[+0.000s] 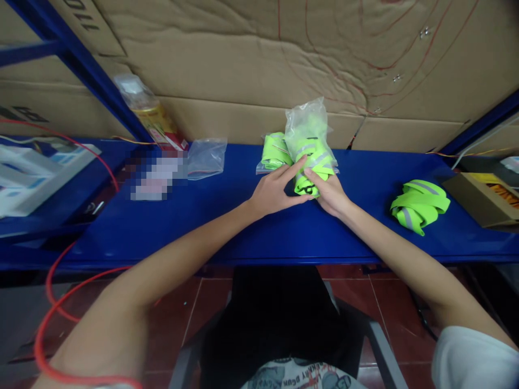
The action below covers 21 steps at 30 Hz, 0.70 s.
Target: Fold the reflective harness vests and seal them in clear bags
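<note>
A folded neon-yellow reflective strap [313,162] with grey bands is held above the blue table, near its back. Its upper part shows through a clear plastic bag [307,119]; the lower end looks uncovered. My right hand [331,193] is closed on the lower right of the bundle, thumb across its front. My left hand [275,190] curves round the left side, with index finger and thumb touching the bundle and a gap between them. Just behind my left hand lies another bagged neon strap [275,150]. A loose neon strap [419,204] lies in a heap at right.
On the left, a flat clear bag [207,158] lies beside a bottle with a yellow and red label [156,121]. An open cardboard box [480,200] stands at the right end of the blue table [227,237]. Cardboard [219,70] walls the back. A red hose [52,302] loops at lower left.
</note>
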Available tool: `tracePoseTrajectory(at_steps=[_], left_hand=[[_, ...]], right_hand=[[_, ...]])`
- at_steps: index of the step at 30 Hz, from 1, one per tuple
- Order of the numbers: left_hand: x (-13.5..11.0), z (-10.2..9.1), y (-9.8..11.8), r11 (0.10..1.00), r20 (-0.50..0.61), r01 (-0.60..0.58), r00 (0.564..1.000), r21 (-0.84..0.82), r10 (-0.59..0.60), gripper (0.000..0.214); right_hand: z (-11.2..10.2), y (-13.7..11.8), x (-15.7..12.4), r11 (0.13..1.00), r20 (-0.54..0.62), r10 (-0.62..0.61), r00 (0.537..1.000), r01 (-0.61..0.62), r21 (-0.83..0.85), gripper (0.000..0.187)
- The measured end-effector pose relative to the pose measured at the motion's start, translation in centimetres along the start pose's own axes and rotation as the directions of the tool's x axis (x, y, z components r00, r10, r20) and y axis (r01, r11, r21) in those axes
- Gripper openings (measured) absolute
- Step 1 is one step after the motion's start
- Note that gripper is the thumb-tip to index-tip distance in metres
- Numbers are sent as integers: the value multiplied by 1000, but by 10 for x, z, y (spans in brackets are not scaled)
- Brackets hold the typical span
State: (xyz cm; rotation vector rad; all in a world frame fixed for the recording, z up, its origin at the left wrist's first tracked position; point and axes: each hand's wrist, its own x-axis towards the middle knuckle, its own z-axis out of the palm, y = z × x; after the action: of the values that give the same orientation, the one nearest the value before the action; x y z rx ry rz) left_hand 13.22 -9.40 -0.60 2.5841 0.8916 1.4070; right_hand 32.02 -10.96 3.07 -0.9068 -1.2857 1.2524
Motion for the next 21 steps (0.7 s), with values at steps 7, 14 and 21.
tracePoseTrajectory(at_steps=[7, 14, 21], left_hand=[[5, -1, -20, 987, -118, 79, 988, -140, -96, 75], [5, -3, -16, 958, -71, 192, 975, -212, -211, 72], [0, -3, -10, 996, 27, 88, 996, -8, -88, 84]], right_hand=[[-10, -1, 3, 984, 96, 152, 984, -159, 75, 95], [-14, 1, 4, 992, 135, 116, 984, -122, 43, 92], [-16, 17, 4, 989, 173, 32, 984, -6, -151, 88]])
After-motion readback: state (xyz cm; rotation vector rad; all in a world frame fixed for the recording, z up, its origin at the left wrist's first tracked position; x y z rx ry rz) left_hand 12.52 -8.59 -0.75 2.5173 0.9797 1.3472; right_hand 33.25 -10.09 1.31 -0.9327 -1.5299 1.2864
